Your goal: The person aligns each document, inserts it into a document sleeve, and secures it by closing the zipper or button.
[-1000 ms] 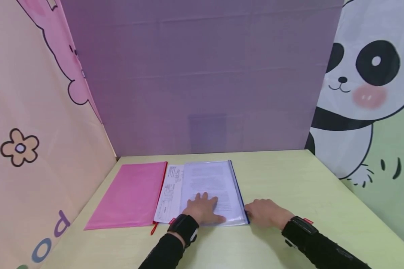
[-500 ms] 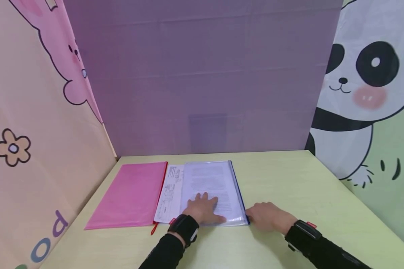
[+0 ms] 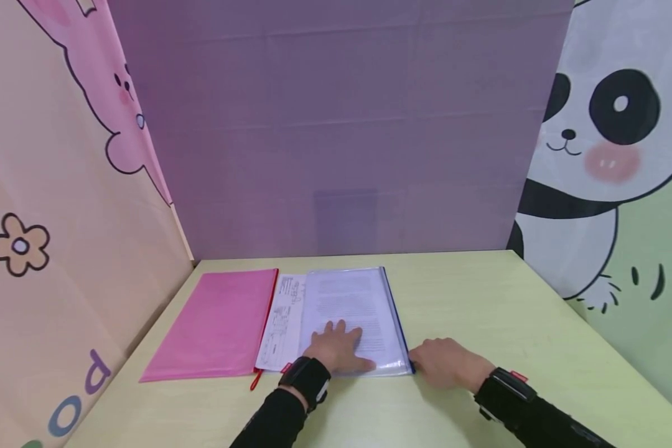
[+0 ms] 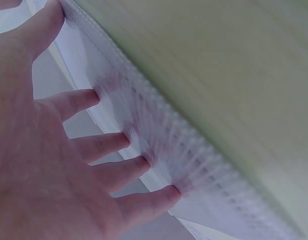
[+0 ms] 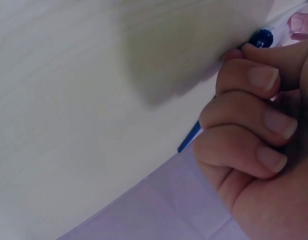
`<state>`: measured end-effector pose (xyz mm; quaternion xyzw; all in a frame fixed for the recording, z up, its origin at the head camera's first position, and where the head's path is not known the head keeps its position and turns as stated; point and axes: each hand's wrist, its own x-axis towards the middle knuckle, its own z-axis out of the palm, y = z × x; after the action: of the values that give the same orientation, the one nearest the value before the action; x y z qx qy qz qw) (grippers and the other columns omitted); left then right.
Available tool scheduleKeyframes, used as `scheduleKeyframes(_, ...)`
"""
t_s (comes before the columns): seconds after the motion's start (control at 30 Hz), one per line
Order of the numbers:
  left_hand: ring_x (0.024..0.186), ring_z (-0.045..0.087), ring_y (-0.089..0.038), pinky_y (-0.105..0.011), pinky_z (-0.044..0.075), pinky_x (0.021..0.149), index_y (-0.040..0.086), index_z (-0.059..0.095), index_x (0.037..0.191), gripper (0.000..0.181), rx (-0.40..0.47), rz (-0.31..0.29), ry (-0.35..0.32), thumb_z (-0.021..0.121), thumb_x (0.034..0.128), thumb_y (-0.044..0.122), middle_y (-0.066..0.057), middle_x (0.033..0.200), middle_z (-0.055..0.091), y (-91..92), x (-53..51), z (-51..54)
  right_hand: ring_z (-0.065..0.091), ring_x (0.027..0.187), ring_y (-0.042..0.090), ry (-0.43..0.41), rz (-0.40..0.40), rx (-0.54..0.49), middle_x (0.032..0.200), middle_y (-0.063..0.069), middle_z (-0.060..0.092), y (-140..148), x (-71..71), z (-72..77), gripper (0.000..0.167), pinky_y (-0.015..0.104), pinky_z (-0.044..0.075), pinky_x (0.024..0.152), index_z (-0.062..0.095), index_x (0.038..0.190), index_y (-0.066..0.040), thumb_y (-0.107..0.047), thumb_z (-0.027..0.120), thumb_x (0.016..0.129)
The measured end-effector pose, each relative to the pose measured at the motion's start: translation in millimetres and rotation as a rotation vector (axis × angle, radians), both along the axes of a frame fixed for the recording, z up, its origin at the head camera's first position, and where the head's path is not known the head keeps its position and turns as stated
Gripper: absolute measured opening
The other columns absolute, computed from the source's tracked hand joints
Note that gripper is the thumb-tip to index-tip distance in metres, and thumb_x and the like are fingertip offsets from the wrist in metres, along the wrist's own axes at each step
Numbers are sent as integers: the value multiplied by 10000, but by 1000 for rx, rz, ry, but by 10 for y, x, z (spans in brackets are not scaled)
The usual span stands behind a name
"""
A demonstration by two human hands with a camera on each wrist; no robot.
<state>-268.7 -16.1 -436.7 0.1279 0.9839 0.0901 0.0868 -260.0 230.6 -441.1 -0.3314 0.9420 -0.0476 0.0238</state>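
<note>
Pink folder (image 3: pixel 213 326), red-edged, lies well left of the left fingertips; next a printed sheet (image 3: pixel 282 317), nearer them. Left hand (image 3: pixel 337 350): fingers spread, resting on the clear pouch (image 3: pixel 389 367); only the left wrist view shows the palm raised, fingertips touching plastic. Blue zipper (image 3: pixel 396 317) edges the pouch right of those fingers. Right hand (image 3: pixel 441 359) pinches at its near end, exact contact hidden; right wrist view alone shows the other fingers curled into the palm.

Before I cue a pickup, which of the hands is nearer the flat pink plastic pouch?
Left hand, on a clear plastic pouch right of it; the right hand is farther right.
</note>
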Motion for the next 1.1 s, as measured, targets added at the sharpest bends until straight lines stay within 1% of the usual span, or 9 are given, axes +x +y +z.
scheduleKeyframes(0.23,1458,326,-416,-640,326,1109,225,504,1509,827,-9,-1,5,679,843,684,-152,1577,394,7,2,-1,430,592,113,-23,-23,6,669,-57,462,-2,-8,-6,188,294,395,563,587,784,-180,-68,659,916)
scheduleKeyframes(0.43,1460,324,-419,-640,325,1111,225,500,1512,831,-11,0,5,676,844,687,-152,1581,391,13,10,8,435,590,108,-11,-15,20,671,-69,467,15,4,-5,200,304,415,556,580,771,-186,-78,644,926)
scheduleKeyframes(0.67,1464,317,-419,-639,314,1120,223,498,1515,829,-2,4,0,678,847,681,-152,1585,385,19,16,18,407,582,100,-12,7,47,656,-73,440,24,73,26,223,295,398,552,560,764,-185,-79,634,945)
scheduleKeyframes(0.8,1464,317,-417,-636,317,1120,221,500,1513,830,-2,3,-1,679,845,682,-150,1584,387,23,18,20,402,584,98,-5,21,50,663,-79,441,25,119,41,210,293,397,557,582,773,-176,-71,631,948)
scheduleKeyframes(0.9,1463,319,-418,-637,319,1117,222,500,1512,833,-3,2,0,679,843,685,-152,1584,386,22,14,17,410,592,105,-21,1,50,670,-73,451,23,135,49,192,301,400,563,603,791,-173,-73,631,953)
scheduleKeyframes(1.0,1465,317,-414,-636,320,1117,225,497,1514,836,-8,2,1,676,842,690,-149,1587,384,16,8,8,411,599,110,-65,-45,56,675,-64,455,21,143,73,185,311,392,570,600,804,-179,-97,625,968)
scheduleKeyframes(1.1,1466,317,-409,-633,321,1116,231,493,1517,839,-16,3,3,671,843,696,-145,1590,381,12,3,0,402,599,116,-100,-105,53,665,-54,446,19,135,118,219,317,362,578,561,770,-181,-141,627,976)
